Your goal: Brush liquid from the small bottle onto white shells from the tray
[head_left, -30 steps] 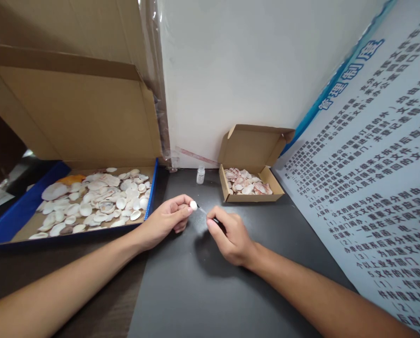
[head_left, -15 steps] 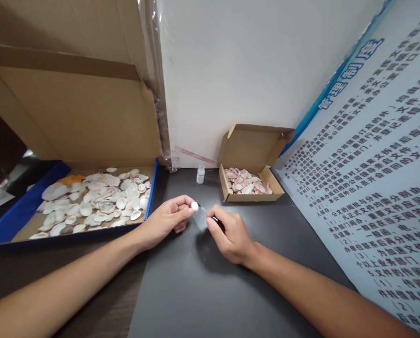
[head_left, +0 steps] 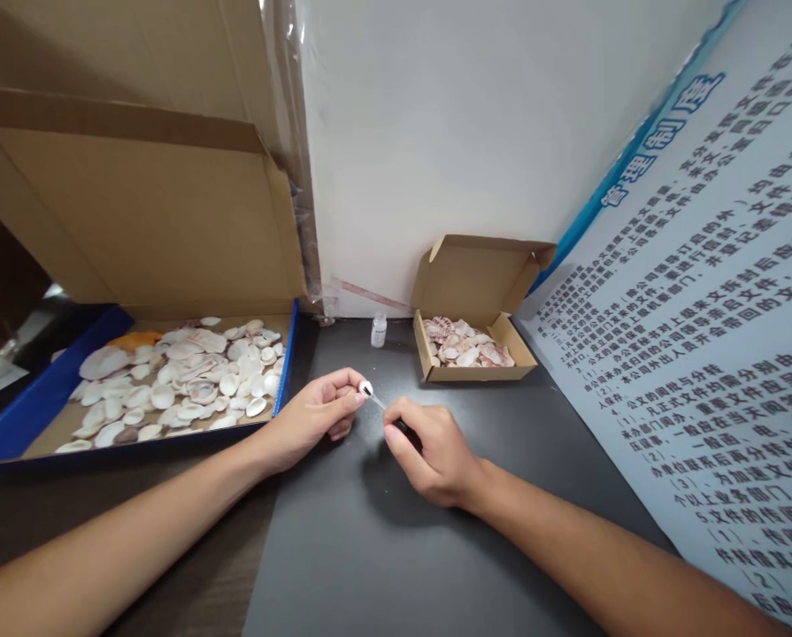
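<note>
My left hand pinches a small white shell between thumb and fingertips, just above the dark tabletop. My right hand is closed around a thin brush with a black handle; its fine tip rests on the shell. The two hands almost meet at the middle of the table.
A large open cardboard box with blue edges holds several pale shells at the left. A small open cardboard box with pinkish shells stands at the back, a tiny clear bottle beside it. A printed poster leans along the right.
My right hand has shifted slightly left, bringing the brush tip onto the shell. The left hand has stayed in place.
</note>
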A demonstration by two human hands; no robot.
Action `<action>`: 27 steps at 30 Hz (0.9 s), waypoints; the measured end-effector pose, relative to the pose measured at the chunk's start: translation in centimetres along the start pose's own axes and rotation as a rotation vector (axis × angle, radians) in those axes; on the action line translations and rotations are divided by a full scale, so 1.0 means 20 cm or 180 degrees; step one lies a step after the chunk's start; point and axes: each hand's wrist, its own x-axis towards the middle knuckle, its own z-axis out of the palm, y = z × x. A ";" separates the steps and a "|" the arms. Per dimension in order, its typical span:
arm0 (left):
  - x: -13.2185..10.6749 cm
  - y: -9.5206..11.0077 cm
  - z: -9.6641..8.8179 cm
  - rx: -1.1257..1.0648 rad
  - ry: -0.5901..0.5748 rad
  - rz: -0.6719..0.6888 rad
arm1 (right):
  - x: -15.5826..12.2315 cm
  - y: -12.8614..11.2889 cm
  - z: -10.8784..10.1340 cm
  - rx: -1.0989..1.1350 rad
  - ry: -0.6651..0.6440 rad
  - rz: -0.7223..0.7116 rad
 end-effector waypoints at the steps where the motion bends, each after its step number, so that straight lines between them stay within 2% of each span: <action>1: 0.00 0.00 0.00 -0.0004 0.0000 -0.0005 | 0.00 0.00 0.00 -0.0067 0.0020 0.0105; 3: 0.00 0.00 0.00 -0.0015 0.0000 -0.0013 | 0.00 0.00 0.00 -0.0105 0.0101 0.0223; 7: 0.00 0.00 0.00 -0.0067 -0.0033 0.0004 | 0.00 0.00 0.00 -0.0039 -0.0014 0.0011; 11: 0.00 0.00 0.00 -0.0077 -0.0025 -0.0014 | 0.01 0.00 0.00 -0.0188 0.0055 0.0244; 16: 0.00 0.00 0.00 -0.0067 -0.0042 -0.0023 | 0.00 0.00 0.00 -0.0141 -0.0170 -0.0172; 19: 0.00 0.00 0.00 -0.0039 -0.0025 -0.0048 | 0.00 0.00 0.00 -0.0264 -0.0137 0.0022; 23: 0.00 0.00 0.00 0.0012 -0.0047 -0.0048 | 0.01 -0.01 0.00 -0.0227 -0.0076 -0.0144; 27: 0.00 0.00 0.00 0.0090 -0.0107 -0.0066 | 0.00 -0.01 0.00 -0.0376 0.0021 0.0042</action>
